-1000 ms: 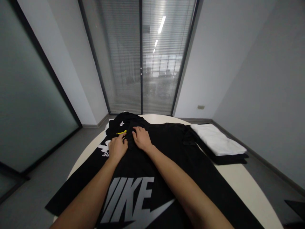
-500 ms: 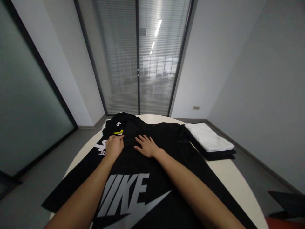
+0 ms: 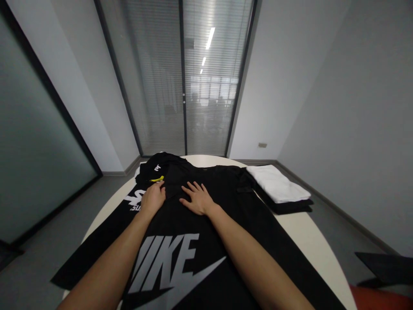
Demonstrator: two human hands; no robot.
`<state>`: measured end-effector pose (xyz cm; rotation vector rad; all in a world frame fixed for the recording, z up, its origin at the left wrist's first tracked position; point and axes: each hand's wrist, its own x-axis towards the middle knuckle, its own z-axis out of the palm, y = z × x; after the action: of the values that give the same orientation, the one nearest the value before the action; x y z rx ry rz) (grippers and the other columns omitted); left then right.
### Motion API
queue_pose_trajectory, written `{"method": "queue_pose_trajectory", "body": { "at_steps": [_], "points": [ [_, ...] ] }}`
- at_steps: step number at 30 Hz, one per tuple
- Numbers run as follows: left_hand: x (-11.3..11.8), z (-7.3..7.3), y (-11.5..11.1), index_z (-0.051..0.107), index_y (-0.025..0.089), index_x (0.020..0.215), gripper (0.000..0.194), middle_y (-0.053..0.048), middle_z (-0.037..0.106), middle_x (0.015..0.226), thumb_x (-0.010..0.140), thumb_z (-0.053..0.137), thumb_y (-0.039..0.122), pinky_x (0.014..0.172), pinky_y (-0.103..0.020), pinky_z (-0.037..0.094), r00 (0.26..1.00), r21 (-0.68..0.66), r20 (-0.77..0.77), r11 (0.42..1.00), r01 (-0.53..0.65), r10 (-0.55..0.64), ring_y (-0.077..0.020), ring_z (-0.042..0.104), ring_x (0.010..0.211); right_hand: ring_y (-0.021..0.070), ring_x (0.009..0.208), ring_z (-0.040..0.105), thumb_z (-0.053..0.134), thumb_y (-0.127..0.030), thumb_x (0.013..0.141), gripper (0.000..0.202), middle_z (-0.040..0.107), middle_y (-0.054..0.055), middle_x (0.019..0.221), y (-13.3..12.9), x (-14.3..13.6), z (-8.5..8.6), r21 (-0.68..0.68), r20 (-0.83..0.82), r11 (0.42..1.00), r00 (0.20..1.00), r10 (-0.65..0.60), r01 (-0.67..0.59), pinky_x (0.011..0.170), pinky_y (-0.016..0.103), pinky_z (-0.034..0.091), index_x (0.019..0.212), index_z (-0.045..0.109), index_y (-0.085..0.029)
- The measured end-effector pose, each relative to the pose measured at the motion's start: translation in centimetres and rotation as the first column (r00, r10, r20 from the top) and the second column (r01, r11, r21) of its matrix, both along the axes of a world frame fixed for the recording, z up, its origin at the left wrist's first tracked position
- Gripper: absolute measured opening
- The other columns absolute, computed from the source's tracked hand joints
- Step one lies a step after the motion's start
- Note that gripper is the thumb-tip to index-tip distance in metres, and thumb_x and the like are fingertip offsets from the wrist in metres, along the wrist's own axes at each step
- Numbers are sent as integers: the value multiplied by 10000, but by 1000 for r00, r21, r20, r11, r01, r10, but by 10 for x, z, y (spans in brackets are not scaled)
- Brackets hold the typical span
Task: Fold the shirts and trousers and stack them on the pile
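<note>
Black shirt (image 3: 193,221): seemingly soft, light; best held at shoulders.
Right hand (image 3: 198,200) laid spread; left hand (image 3: 153,199) curled, any pinch cannot be told.

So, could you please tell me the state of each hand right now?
Left hand: curled at the black shirt; whether its grip holds cloth cannot be told.
Right hand: open, spread on the shirt.

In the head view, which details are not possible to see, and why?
Head view:
Black fabric shirt with large grey lettering: hem, cut off by bottom edge.
Left hand's grip: whether it pinches the shirt, hidden by the hand's back.
Thin pale collar mark: too small to read.
</note>
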<state>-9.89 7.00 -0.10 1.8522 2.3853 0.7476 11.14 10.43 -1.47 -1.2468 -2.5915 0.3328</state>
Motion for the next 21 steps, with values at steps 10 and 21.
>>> {"method": "queue_pose_trajectory", "body": {
  "at_steps": [10, 21],
  "points": [
    [3, 1, 8, 544, 145, 1320, 578, -145, 686, 1231, 783, 745, 217, 1021, -330, 480, 889, 150, 457, 988, -39, -35, -226, 646, 1168, 303, 1518, 145, 284, -730, 938, 746, 248, 54, 1633, 0, -1, 3, -17, 28, 1000, 1000, -2, 2, 1210, 531, 82, 1542, 357, -298],
    [-10, -1, 3, 760, 158, 881, 270, -76, 776, 924, 871, 580, 359, 800, -318, 550, 836, 0, 537, 991, -132, 111, -253, 724, 909, 301, 1507, 185, 319, -677, 961, 677, 285, 43, 1622, 0, -1, 1, -9, 1, 999, 999, -33, 33, 1208, 518, 120, 1522, 397, -306]
  ]
}}
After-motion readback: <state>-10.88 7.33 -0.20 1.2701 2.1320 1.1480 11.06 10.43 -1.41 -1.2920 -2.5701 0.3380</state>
